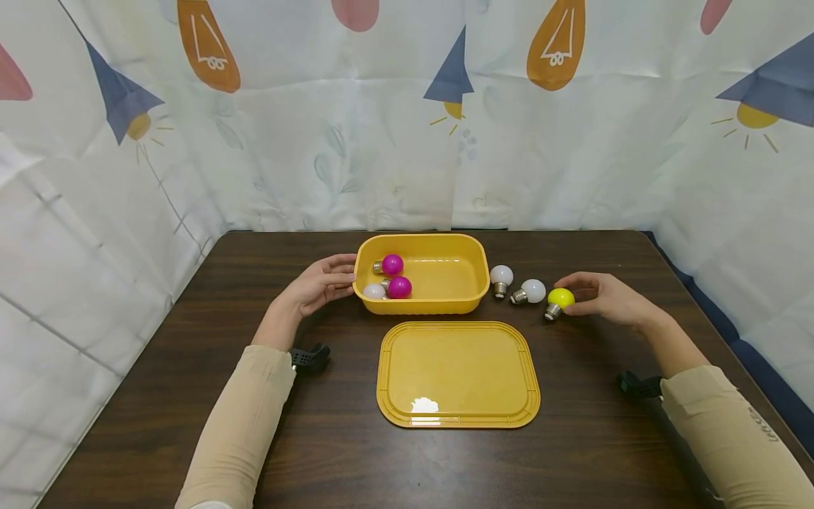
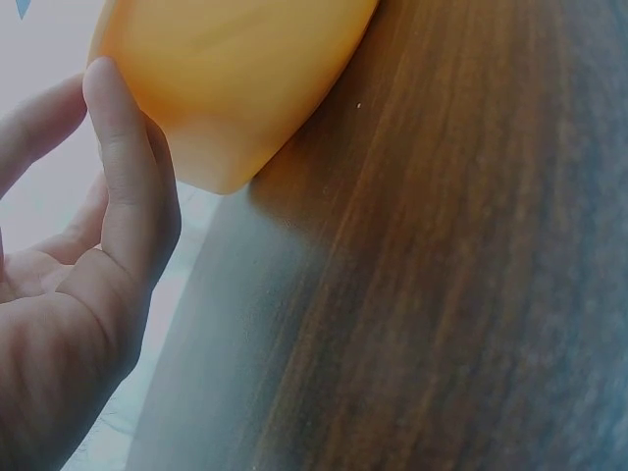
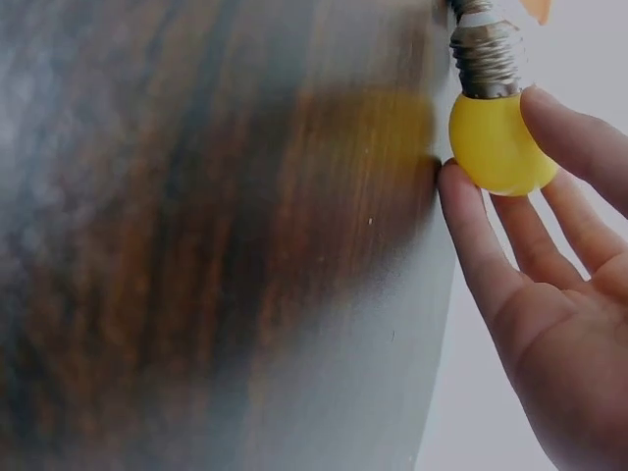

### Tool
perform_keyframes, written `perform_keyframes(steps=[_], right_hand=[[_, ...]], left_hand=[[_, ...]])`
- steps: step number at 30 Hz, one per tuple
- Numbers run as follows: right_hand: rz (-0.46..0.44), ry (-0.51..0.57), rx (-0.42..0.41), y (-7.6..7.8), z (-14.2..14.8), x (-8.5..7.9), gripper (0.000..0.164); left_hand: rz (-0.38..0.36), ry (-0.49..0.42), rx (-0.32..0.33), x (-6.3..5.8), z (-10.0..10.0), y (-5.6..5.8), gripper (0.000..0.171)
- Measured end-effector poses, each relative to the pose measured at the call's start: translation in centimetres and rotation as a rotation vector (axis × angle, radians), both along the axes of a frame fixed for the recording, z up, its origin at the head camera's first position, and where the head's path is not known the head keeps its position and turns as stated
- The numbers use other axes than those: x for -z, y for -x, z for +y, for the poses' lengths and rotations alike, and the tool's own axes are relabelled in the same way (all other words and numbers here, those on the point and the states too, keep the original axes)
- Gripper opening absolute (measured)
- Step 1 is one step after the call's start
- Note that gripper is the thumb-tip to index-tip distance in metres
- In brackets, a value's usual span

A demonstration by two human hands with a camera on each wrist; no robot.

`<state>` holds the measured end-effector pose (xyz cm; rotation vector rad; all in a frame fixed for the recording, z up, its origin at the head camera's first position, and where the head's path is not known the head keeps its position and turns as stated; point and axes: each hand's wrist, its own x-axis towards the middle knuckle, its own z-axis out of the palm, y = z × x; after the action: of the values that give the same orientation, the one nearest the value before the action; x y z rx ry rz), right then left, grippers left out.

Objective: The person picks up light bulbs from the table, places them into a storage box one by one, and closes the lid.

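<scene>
My right hand (image 1: 600,300) pinches a yellow light bulb (image 1: 561,300) at the right of the table, thumb on one side and fingertips on the other. In the right wrist view the bulb's yellow globe (image 3: 498,147) lies between the fingers, its metal screw base (image 3: 486,57) pointing away. My left hand (image 1: 321,283) touches the left end of a yellow box (image 1: 416,307) with its fingertips, fingers loosely extended. Inside that box, at its left, lie two magenta bulbs (image 1: 392,265) and one white bulb (image 1: 374,291). The left wrist view shows the thumb (image 2: 123,147) against the box's outer wall (image 2: 235,88).
Between the box and my right hand lie two white bulbs, one white bulb (image 1: 502,276) near the box's right end and another white bulb (image 1: 533,290) beside the yellow one. A flat yellow lid (image 1: 458,375) lies in front of the box on the dark wooden table (image 1: 343,452).
</scene>
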<state>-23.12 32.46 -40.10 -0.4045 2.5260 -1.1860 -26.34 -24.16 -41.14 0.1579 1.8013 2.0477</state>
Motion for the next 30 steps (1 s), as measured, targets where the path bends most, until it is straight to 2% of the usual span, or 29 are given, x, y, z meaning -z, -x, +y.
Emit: perform_keyframes(steps=[21,30], right_hand=[[-0.019,0.041,0.069,-0.42,0.12,-0.56,0.057],[0.023,0.043,0.072,-0.33,0.0,-0.67,0.055]], left_hand=[[0.003,-0.012,0.005,0.19,-0.1,0.1,0.057],[0.007,-0.016,0.01,0.25,-0.12,0.14,0.057]])
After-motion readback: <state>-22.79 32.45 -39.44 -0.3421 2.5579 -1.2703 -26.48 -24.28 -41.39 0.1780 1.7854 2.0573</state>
